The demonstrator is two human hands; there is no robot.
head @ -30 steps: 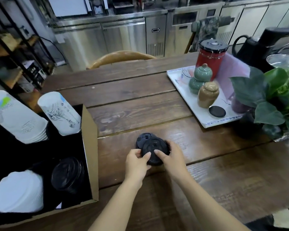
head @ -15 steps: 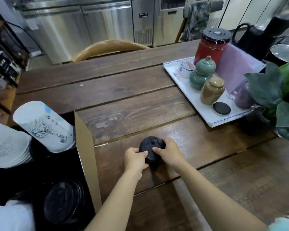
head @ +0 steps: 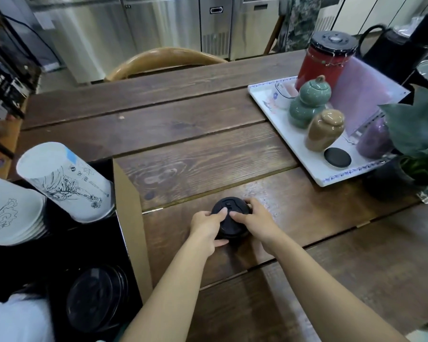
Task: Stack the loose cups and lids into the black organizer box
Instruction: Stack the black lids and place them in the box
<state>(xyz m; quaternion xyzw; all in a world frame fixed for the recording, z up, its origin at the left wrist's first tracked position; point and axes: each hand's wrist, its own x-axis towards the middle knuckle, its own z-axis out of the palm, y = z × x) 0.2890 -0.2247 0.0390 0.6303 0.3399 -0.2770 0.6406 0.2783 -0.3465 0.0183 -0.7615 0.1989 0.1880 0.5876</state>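
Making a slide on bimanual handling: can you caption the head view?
Both hands, left hand and right hand, grip a stack of black lids on the wooden table, beside the organizer box.

1.0 s ago: two black lids lay offset on tabletop, rear lid protruding toward far left. Now: lids aligned into single stack; only one top face visible.

My left hand: grip shifted from near edge of lids to left rim; thumb now under near side, fingers on top.

My right hand: grip moved up onto right rim, fingers over top face and far edge.

Both hands now press stack from opposite sides.
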